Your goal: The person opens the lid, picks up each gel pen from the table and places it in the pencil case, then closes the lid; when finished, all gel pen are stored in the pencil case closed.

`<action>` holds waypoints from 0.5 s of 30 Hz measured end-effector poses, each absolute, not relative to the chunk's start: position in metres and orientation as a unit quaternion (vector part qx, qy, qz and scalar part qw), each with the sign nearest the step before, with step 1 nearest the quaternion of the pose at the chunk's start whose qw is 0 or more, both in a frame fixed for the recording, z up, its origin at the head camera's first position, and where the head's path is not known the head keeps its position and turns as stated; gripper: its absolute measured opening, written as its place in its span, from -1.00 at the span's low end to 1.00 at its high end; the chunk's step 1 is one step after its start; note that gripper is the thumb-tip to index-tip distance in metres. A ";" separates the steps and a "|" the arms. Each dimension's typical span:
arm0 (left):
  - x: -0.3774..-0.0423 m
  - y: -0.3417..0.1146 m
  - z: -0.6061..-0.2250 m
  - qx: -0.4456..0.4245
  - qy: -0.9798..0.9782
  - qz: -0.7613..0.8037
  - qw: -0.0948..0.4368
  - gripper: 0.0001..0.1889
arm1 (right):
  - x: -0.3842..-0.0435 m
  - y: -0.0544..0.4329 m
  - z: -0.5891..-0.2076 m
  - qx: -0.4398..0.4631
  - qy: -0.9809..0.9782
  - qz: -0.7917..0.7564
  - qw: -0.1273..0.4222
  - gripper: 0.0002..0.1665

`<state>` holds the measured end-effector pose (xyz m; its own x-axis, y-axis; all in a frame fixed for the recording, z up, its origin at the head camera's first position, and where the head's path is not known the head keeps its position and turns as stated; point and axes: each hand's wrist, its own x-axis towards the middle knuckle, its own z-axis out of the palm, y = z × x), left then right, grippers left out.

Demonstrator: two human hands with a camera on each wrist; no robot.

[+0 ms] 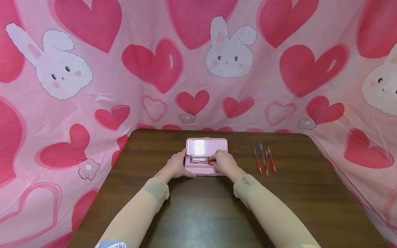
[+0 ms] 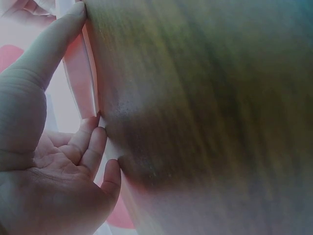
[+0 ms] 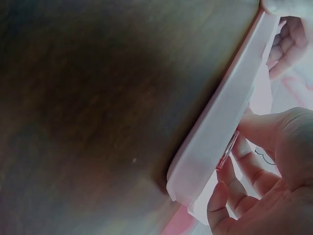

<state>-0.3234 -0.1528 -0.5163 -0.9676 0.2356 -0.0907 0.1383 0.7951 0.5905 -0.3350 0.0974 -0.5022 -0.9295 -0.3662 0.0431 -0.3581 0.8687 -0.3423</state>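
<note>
A pink pencil case (image 1: 200, 171) lies on the table with its lid (image 1: 214, 146) raised at the back. My left hand (image 1: 176, 166) holds the case at its left end, thumb at the front edge and fingers around the side. Over the right part of the case, my right hand (image 1: 225, 162) pinches a pen (image 3: 228, 150) between thumb and fingers; its red end shows in the right wrist view. Pens (image 1: 196, 160) lie lengthwise in the back compartment, partly hidden by the right hand. The front compartment has a pink cover or floor.
To the right of the case lie several pens: a red pen (image 1: 257, 160), another red pen (image 1: 272, 160), a third red-tipped pen (image 1: 266, 165) and a blue-capped pen (image 1: 262, 151). Behind the brown table (image 1: 198, 210) hangs a pink cloth (image 1: 192, 82) with hearts and rabbits.
</note>
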 end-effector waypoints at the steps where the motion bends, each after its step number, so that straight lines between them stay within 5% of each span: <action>1: -0.323 -0.153 -0.516 0.097 0.944 0.306 0.081 0.45 | -0.335 0.097 -0.502 -0.188 0.967 -0.174 0.011 -0.77; 15: -0.323 -0.152 -0.517 0.095 0.944 0.303 0.084 0.44 | -0.338 0.096 -0.502 -0.176 0.968 -0.181 0.008 -0.88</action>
